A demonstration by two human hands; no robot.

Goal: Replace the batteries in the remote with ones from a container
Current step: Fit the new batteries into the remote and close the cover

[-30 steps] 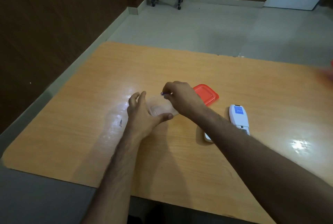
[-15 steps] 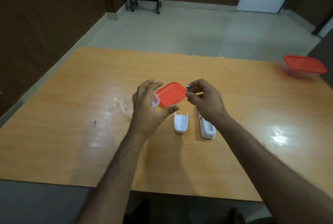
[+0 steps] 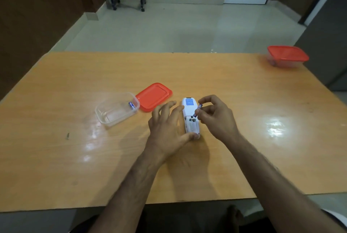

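Since the earlier frame, both hands have been brought from the container to the remote. On the glossy orange wooden desk (image 3: 75, 157), a clear plastic container (image 3: 105, 118) is seen left, lid off, one blue battery (image 3: 132, 105) inside. The white back-up remote (image 3: 189, 112) is steadied by the spread left hand (image 3: 166, 129), thumb at its near end. A second small blue battery (image 3: 198, 110) is pinched by the right hand (image 3: 216, 118) just above the open compartment. Neither battery is seated yet.

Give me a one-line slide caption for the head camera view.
Left hand steadies the white remote while right hand brings a battery to its open compartment.
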